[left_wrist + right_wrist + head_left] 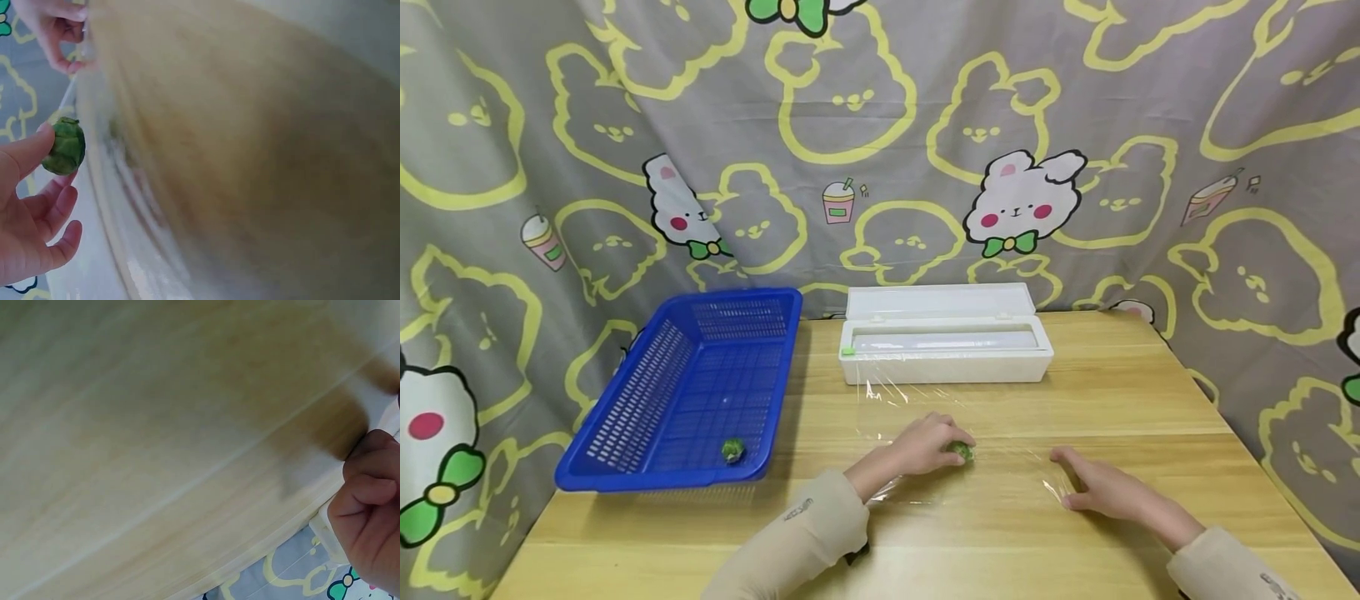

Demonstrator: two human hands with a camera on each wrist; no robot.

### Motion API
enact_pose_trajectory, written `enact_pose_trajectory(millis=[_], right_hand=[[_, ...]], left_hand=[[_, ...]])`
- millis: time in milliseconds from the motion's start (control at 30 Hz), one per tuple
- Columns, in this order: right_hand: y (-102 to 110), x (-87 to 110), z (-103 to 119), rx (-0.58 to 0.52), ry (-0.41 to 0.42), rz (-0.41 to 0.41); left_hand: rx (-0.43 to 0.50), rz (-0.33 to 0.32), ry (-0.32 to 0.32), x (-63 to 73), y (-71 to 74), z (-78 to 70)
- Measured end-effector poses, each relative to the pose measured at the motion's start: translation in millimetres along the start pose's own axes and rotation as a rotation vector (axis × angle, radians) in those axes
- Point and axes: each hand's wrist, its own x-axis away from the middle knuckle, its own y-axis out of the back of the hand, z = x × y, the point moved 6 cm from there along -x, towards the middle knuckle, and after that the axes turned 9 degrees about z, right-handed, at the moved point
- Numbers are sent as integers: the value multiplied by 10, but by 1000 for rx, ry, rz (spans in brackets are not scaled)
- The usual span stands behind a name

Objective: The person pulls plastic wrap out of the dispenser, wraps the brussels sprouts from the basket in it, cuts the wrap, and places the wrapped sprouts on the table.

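My left hand [928, 446] pinches a small green Brussels sprout [65, 147] between thumb and fingers, over a sheet of clear cling film [1000, 483]. In the left wrist view the other fingers [59, 215] are spread and bent. The film stretches toward me from a white cling film box [947, 368], whose lid [940, 302] stands up at the back. At the film's right edge, my right hand [1105, 487] holds the film with its thumb and fingers, which look curled in the right wrist view. A second Brussels sprout [733, 451] lies in a blue plastic basket [677, 482].
The basket stands on the left side of the wooden table [1150, 400]. Inside the box lies the film roll [947, 341], with a small green piece [847, 352] on the rim's left end. A patterned grey curtain [880, 125] hangs behind the table.
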Motion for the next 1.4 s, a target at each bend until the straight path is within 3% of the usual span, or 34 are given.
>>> enact_pose_trajectory(millis=[200, 533, 867, 1100, 1233, 1400], right_hand=[[4, -10, 5, -10, 0, 5], [10, -33, 24, 42, 35, -12], [21, -16, 20, -7, 58, 7], [-13, 36, -49, -108, 61, 11], [-27, 111, -52, -130, 174, -59], [-49, 170, -16, -28, 292, -114]], left_hand=[[-14, 43, 48, 8, -61, 41], [-12, 44, 66, 35, -58, 74], [58, 20, 84, 166, 1, 159], [62, -34, 127, 505, 112, 272], [47, -33, 127, 773, 122, 344], [9, 20, 118, 1065, 78, 428]])
